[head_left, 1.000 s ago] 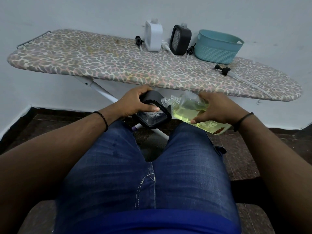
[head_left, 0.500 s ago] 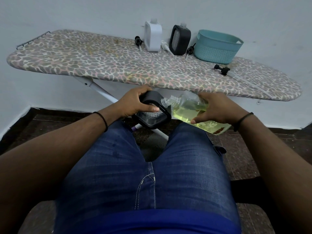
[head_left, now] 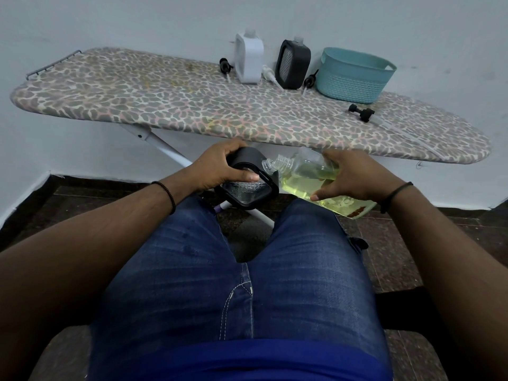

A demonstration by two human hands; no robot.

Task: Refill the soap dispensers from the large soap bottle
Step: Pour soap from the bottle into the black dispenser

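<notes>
Both forearms reach forward over the lap. The left hand (head_left: 217, 169) curls its fingers in a grip (thumb nearest the viewer); the right hand (head_left: 354, 177) likewise clasps, thumb underneath.

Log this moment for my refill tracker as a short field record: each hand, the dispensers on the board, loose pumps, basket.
left hand: grips black dispenser, held over the lap
right hand: holds large soap bottle tilted, neck at the dispenser's opening
on ironing board: white dispenser, second black dispenser, both uncapped
loose pumps: four on the board
basket: teal, right of dispensers
</notes>
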